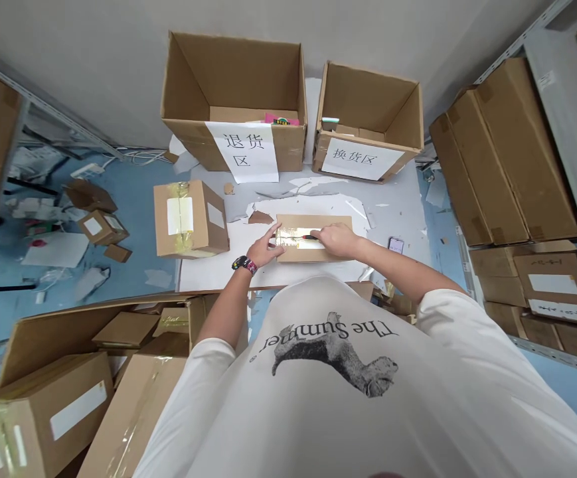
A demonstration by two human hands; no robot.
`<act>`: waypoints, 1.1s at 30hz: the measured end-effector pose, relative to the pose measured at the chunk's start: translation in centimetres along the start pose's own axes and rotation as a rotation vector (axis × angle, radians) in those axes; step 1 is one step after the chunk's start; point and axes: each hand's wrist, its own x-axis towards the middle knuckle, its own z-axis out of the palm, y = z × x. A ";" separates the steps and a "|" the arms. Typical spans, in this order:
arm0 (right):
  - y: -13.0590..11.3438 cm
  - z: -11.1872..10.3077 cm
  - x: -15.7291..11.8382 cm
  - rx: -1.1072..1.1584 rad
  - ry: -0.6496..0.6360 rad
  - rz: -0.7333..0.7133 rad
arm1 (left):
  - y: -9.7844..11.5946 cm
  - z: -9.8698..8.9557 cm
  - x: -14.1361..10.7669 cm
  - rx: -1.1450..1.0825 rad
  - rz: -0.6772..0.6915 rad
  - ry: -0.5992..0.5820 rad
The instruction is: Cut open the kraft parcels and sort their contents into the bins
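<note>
A flat cardboard box [318, 221] with shiny tape and a white label on top lies on the white-covered table. My left hand [264, 249] rests at its left end, thumb and forefinger spread apart and touching the edge. Above the box top, my right hand [336, 240] is closed around a slim black-and-red utility knife [312, 237]. The knife points left along the taped, labelled strip. How far its blade goes into the tape is too small to tell.
Two open cartons with paper signs, a larger one [288, 149] and a smaller one [410, 149], stand at the back. A taped box [196, 219] sits left, a phone [396, 244] right. Stacked cartons [522, 153] line the right shelf; a big carton [59, 325] holds boxes at front left.
</note>
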 end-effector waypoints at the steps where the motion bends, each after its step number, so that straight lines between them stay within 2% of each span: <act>1: 0.3 0.0 -0.1 -0.004 -0.005 0.010 | 0.2 -0.1 -0.1 0.026 -0.008 0.002; 6: 2.3 0.9 -0.8 -0.052 -0.071 0.059 | 0.5 -0.4 -0.2 0.101 -0.028 -0.019; 16: 4.9 1.4 -4.1 -0.063 -0.051 0.044 | 0.8 -0.7 -0.5 0.189 -0.070 -0.012; 23: 7.8 3.2 -7.2 -0.055 -0.045 0.105 | 1.3 -1.0 -0.6 0.263 -0.100 -0.017; 33: 11.0 4.2 -10.9 -0.086 -0.089 0.188 | 1.1 -1.0 -0.8 0.302 -0.090 -0.008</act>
